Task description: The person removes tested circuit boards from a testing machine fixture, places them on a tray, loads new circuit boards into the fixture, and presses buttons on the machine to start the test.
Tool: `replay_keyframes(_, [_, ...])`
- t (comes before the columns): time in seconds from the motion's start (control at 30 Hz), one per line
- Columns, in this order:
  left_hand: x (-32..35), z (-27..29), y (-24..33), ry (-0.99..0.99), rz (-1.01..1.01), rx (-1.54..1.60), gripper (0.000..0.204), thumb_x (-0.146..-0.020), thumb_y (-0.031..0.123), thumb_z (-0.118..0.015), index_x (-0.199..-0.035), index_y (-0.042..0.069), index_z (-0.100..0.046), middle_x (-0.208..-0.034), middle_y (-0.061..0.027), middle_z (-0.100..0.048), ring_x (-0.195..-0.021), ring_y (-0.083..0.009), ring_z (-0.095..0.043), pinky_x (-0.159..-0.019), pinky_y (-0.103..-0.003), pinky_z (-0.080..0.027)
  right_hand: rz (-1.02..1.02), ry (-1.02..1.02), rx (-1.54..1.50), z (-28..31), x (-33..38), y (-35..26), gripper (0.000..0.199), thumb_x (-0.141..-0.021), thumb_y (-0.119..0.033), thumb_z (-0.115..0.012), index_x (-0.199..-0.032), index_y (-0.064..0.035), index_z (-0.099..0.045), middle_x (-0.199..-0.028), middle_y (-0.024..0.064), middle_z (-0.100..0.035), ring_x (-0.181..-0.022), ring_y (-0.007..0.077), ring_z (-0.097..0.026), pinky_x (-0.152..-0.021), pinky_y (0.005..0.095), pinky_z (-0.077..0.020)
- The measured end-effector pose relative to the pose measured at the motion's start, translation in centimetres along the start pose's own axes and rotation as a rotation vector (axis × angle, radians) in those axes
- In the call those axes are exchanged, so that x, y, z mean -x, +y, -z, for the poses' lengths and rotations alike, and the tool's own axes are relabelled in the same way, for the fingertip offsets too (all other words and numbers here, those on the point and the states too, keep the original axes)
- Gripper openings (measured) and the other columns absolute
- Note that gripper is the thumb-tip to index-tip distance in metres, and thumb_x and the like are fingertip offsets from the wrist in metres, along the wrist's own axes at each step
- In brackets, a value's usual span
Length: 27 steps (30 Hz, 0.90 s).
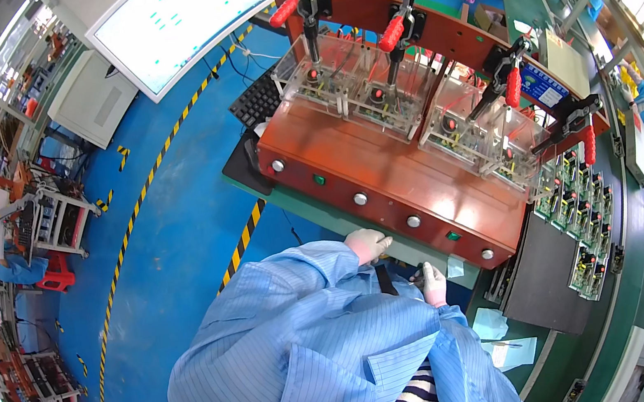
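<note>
My left hand (368,245), in a white glove, is at the front edge of the green bench (315,212), below the red-brown test fixture (383,167). Its fingers are bent together, and whatever they may hold is hidden. Close to my body, my right hand (434,284), also gloved, has its fingers closed by a small dark thing too unclear to name. A black strap (385,280) hangs between the hands against my blue striped smock. Along the fixture, several red-handled toggle clamps (394,30) stand over clear plastic covers (354,84) with circuit boards beneath.
A monitor (187,21) and a black keyboard (257,101) are at the fixture's left. Rows of green circuit boards (582,212) lie to the right, by a dark mat (541,272). Papers (513,352) lie near my right sleeve. Other people work farther off.
</note>
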<state>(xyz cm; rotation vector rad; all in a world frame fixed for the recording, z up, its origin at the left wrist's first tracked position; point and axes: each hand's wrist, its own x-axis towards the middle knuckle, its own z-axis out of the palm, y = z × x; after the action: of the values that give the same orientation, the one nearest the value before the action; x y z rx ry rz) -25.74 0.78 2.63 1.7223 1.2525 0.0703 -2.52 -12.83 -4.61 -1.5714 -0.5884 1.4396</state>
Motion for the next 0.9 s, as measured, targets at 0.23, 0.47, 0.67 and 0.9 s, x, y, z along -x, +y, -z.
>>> replay_keyframes(0.23, [0.15, 0.28, 0.31, -0.03, 0.035, 0.013, 0.042, -0.104, 0.041, -0.05, -0.084, 0.008, -0.068, -0.064, -0.0047, -0.069, -0.051, -0.0172, -0.065, -0.054, -0.035, -0.053, -0.002, 0.002, 0.016, -0.04, 0.16, -0.18, 0.041, -0.107, -0.041, -0.053, -0.095, -0.0032, -0.062, -0.078, 0.0097, -0.069, -0.057, 0.0136, -0.062, -0.054, 0.027, -0.0512])
replay_keyframes(0.47, [0.26, 0.4, 0.47, -0.011, -0.004, -0.041, 0.044, -0.104, 0.042, -0.05, -0.084, 0.008, -0.07, -0.065, -0.0044, -0.07, -0.052, -0.0174, -0.066, -0.055, -0.036, -0.054, 0.012, 0.001, 0.005, -0.05, 0.11, -0.08, 0.041, -0.107, -0.041, -0.053, -0.095, -0.0033, -0.062, -0.078, 0.0088, -0.069, -0.057, 0.0128, -0.062, -0.055, 0.0263, -0.0508])
replay_keyframes(0.67, [0.22, 0.64, 0.64, -0.071, 0.046, -0.064, 0.044, -0.104, 0.044, -0.045, -0.095, 0.011, -0.072, -0.071, -0.0049, -0.073, -0.063, -0.0222, -0.071, -0.068, -0.041, -0.056, -0.01, -0.007, 0.02, 0.06, 0.1, -0.13, 0.041, -0.107, -0.041, -0.052, -0.095, -0.0035, -0.062, -0.078, 0.0087, -0.069, -0.057, 0.0129, -0.062, -0.054, 0.0261, -0.0506])
replay_keyframes(0.9, [0.22, 0.38, 0.4, -0.021, 0.011, -0.037, 0.045, -0.104, 0.042, -0.049, -0.084, 0.009, -0.07, -0.066, -0.0041, -0.071, -0.053, -0.0178, -0.067, -0.057, -0.036, -0.055, -0.015, -0.006, 0.03, 0.0, 0.17, -0.27, 0.041, -0.107, -0.042, -0.052, -0.095, -0.0038, -0.062, -0.077, 0.0083, -0.069, -0.057, 0.0132, -0.063, -0.054, 0.0258, -0.0506])
